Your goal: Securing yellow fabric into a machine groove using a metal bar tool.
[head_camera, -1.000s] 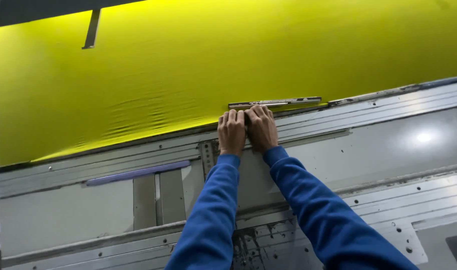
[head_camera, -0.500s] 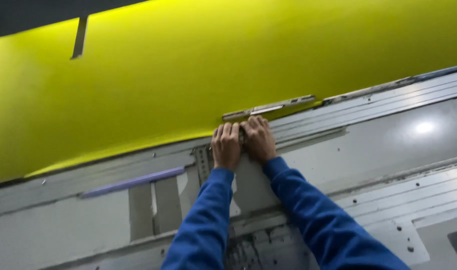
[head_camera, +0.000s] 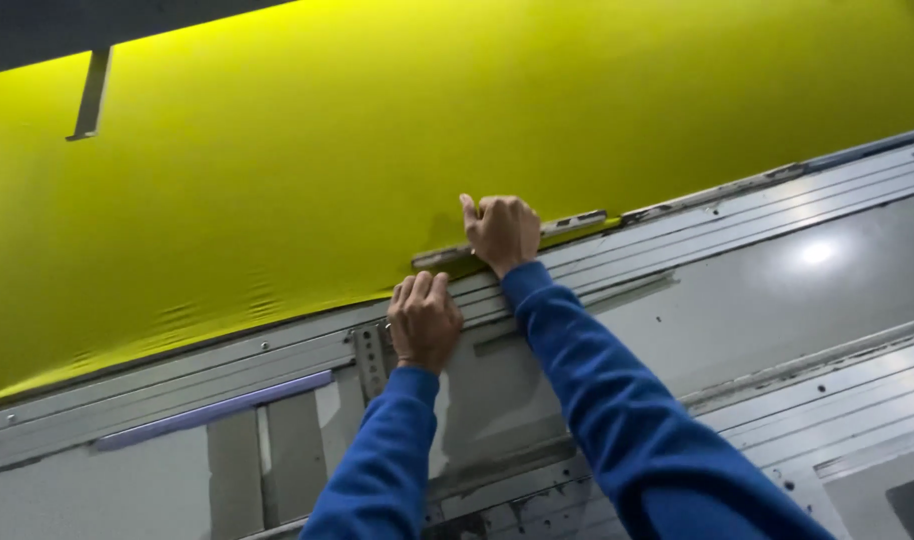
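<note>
A narrow grey metal strip [head_camera: 577,222] is seen lying along the lower edge of a wide sheet of yellow fabric [head_camera: 397,160], where the fabric meets a grey metal frame [head_camera: 757,260]. The strip runs slightly uphill from left to right, and part of it is hidden behind the right hand [head_camera: 502,232]. That hand is curled into a loose fist over the strip, with the thumb raised at the left; the fingers are folded inward, and whether the strip is actually gripped cannot be told. The left hand [head_camera: 424,320] is placed lower and to the left, just beside the right one but apart from it. It is laid against the rails of the frame with the fingers bent and pressed together, and nothing is seen held in it. Just left of this hand a small perforated metal bracket [head_camera: 368,358] is fixed across the rails. Both arms are covered by blue sleeves [head_camera: 617,400] reaching up from the bottom of the view. The fabric is drawn smooth over most of its area, with fine wrinkles gathered near its lower left edge. Further left, a pale purple bar [head_camera: 217,410] is set along the frame. At the upper left, a grey flat bracket [head_camera: 90,95] hangs down over the fabric from a dark surface [head_camera: 77,25].
</note>
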